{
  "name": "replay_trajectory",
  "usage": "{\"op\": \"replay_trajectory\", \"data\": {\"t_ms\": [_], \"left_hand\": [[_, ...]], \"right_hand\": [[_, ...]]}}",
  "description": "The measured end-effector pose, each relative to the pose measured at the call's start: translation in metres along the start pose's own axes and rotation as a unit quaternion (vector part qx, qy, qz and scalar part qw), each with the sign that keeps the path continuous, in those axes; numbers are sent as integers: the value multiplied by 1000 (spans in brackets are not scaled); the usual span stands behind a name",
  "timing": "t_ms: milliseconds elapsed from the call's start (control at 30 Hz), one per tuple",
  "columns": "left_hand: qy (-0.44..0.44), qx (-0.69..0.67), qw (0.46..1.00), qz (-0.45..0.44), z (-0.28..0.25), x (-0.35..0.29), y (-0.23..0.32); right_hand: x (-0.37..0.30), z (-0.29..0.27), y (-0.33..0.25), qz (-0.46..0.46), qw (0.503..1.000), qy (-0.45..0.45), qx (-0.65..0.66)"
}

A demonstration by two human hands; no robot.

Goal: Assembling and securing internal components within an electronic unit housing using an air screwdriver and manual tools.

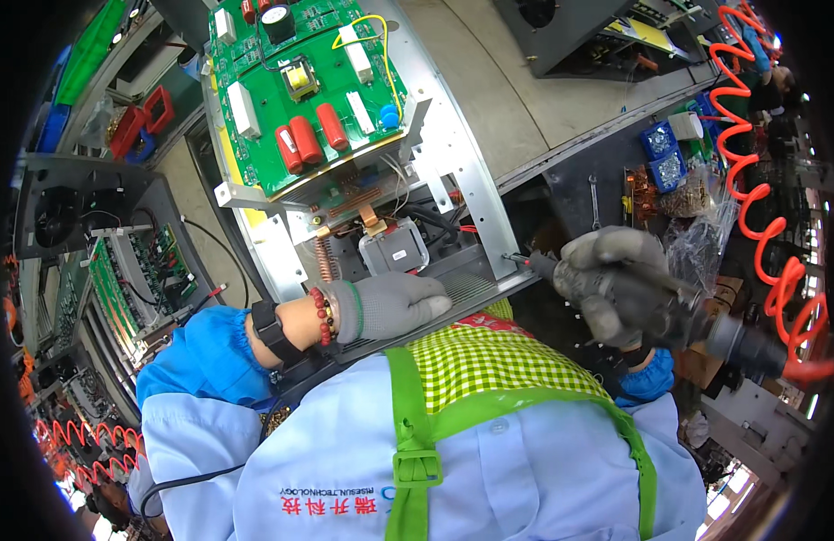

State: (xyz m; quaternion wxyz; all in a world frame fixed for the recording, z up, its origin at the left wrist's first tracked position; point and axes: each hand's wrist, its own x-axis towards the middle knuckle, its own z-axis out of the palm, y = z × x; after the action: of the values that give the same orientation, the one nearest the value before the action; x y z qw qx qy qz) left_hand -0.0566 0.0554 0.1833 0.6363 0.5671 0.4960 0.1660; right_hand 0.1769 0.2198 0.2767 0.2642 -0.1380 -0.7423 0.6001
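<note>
My left hand (394,307), in a grey glove, lies with its fingers stretched out along the slotted front panel (475,290) of a metal chassis. Gripped in my gloved right hand (606,261) is a black pneumatic screwdriver (737,341), held sideways. Its bit (518,259) points left and meets the chassis's right front corner; whether it sits on a screw is too small to tell. On the chassis frame (493,212) is a green circuit board (282,99) with red capacitors (330,127). Below the board, behind my left hand, sits a grey boxy component (394,248).
A red coiled hose (757,194) hangs at the right, joined to the screwdriver. Blue bins (666,167) of small hardware, a wrench (594,200) and a clear plastic bag (701,239) lie on the right. Other chassis (606,36) stand at the back right and left.
</note>
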Motion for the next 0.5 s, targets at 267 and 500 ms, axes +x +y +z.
{"op": "replay_trajectory", "data": {"t_ms": [267,500], "left_hand": [[-10,-3,1000,-9,-5,-3,-3],[9,-4,1000,6,-2,1,-3]], "right_hand": [[6,-3,-1,16,998,-55,13],[-2,8,-8,76,994,23,70]]}}
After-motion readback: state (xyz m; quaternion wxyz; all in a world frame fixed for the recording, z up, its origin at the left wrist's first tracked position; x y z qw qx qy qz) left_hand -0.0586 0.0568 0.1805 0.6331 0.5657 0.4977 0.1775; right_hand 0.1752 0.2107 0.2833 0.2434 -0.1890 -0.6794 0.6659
